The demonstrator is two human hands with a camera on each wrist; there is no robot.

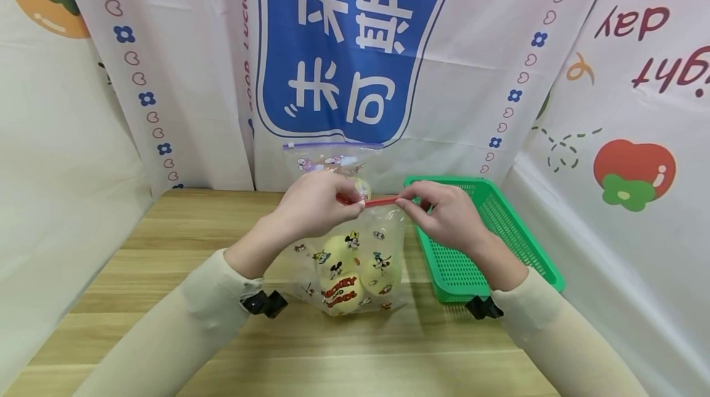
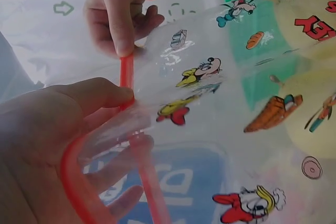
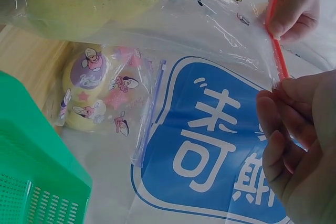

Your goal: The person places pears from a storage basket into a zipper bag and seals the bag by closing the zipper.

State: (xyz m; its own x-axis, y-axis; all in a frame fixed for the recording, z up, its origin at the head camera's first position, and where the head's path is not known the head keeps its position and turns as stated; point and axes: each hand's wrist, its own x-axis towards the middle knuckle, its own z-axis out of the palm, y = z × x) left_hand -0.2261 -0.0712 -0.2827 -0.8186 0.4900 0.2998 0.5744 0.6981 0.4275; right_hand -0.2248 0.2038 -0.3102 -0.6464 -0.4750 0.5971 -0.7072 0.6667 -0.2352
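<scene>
A clear zip bag (image 1: 355,230) with printed cartoon figures and a red zip strip (image 1: 381,201) holds several pale yellow pears (image 1: 383,270). My left hand (image 1: 318,203) pinches the strip between thumb and finger near its middle. In the left wrist view, part of the red-edged mouth gapes beside the left palm (image 2: 31,135). At the strip's right end, the right hand (image 1: 446,215) pinches it with thumb and forefinger. The right wrist view shows these right fingertips (image 3: 291,90) on the strip's corner, with the bag stretched toward the left hand (image 3: 299,9).
Behind stands another clear bag with a purple zip (image 1: 333,147), holding pale yellow fruit (image 3: 79,114). A green perforated basket (image 1: 527,243) sits on the right of the wooden table (image 1: 183,274). Printed cloth (image 1: 211,76) hangs behind and at both sides.
</scene>
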